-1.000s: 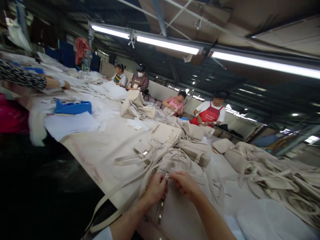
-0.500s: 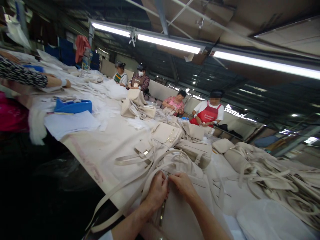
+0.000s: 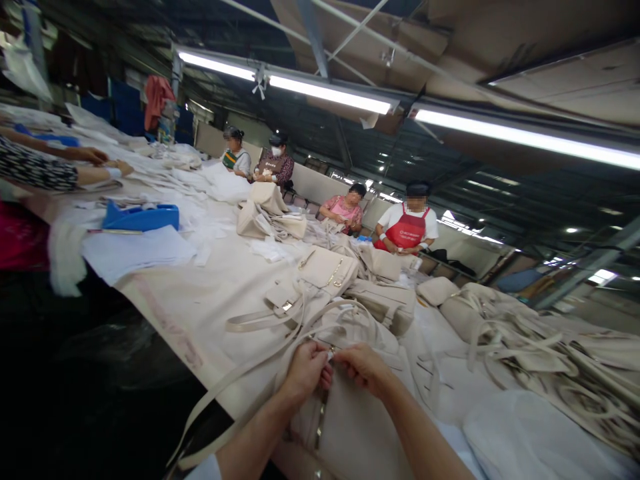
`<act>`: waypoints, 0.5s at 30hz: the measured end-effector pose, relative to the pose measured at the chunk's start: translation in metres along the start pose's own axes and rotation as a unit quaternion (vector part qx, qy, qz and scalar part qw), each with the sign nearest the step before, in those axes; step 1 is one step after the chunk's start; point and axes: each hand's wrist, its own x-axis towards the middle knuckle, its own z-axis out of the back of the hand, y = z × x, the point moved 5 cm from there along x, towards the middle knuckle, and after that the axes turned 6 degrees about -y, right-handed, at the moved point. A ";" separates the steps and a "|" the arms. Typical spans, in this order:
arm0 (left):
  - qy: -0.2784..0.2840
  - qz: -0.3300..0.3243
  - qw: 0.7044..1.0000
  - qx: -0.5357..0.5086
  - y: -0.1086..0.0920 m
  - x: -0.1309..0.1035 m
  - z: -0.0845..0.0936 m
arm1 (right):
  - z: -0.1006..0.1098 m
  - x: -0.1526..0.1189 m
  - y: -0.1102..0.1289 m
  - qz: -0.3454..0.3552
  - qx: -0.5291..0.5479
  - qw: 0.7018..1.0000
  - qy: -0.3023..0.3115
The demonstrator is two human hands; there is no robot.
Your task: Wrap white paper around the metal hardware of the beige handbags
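A cream handbag (image 3: 357, 427) lies at the table's near edge beneath both hands, with gold-coloured metal fittings (image 3: 321, 427) down its front and long straps trailing left. My left hand (image 3: 307, 368) is closed near the bag's top, its thumb and forefinger pinching a small white piece (image 3: 329, 357). Close beside it, my right hand (image 3: 364, 367) is also closed, fingertips pinched by a small metal fitting (image 3: 333, 349) at the bag's upper part. What the right fingertips grip is too small to make out.
More cream bags (image 3: 327, 270) lie just beyond, and a heap of bags and straps (image 3: 545, 353) covers the right. White plastic wrapping (image 3: 530, 433) is at lower right. A blue tape dispenser (image 3: 140, 217) and white sheets (image 3: 137, 252) lie left. Several co-workers sit around; one's arms (image 3: 95, 170) reach in at left.
The view has shifted slightly. My hands stay together at the bag's top, with the left fingers turned a little and the white piece showing more clearly. The left co-worker's hands have moved closer together.
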 end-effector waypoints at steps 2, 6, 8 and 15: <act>0.005 0.008 1.000 -0.016 -0.001 0.002 0.002 | -0.001 -0.002 -0.001 -0.027 0.006 1.000 0.002; 0.005 0.016 0.999 -0.040 -0.002 0.002 0.005 | -0.003 -0.003 -0.003 -0.039 0.012 0.999 -0.009; 0.006 0.017 0.999 -0.044 -0.002 0.001 0.005 | -0.003 -0.004 -0.004 -0.039 0.012 0.999 -0.020; 0.006 0.012 0.999 -0.043 0.000 0.001 0.005 | 0.008 -0.013 -0.011 0.005 0.022 0.996 -0.091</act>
